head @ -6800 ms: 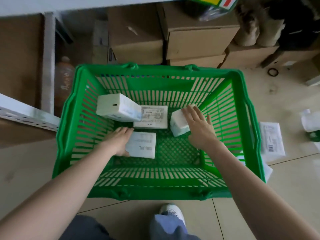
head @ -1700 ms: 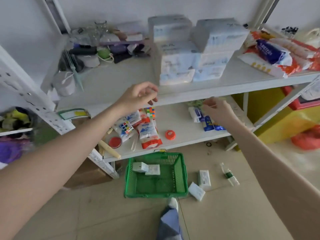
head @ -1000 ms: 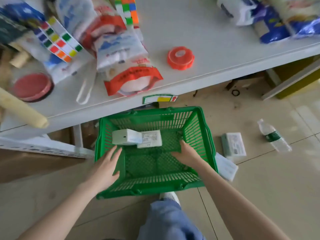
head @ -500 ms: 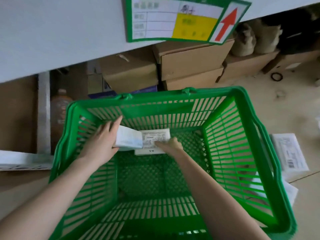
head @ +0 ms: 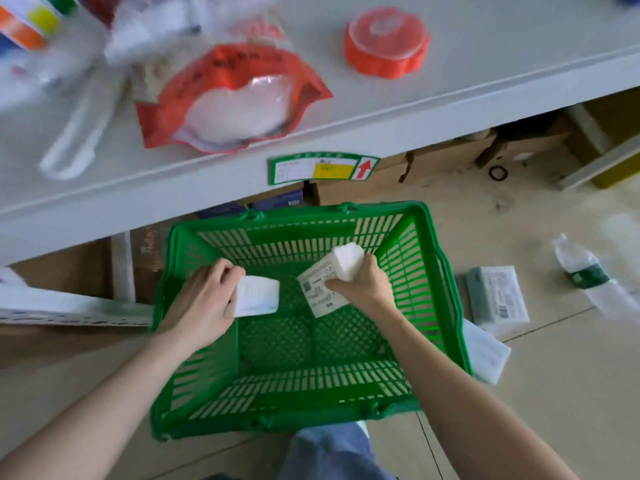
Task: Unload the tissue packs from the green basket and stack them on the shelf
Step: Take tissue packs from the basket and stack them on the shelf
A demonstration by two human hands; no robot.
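The shelf's (head: 485,77) far left is smeared by blur, so I can't make out those goods. My left hand (head: 204,299) covers one end of its pack (head: 258,296); my right hand (head: 363,285) hides the middle of the other pack (head: 325,278). Each grip is clenched round its own pack, both above the basket (head: 446,299) floor, apart from each other. Two more packs (head: 498,296) lie on the floor right of the basket, one partly hidden by its rim.
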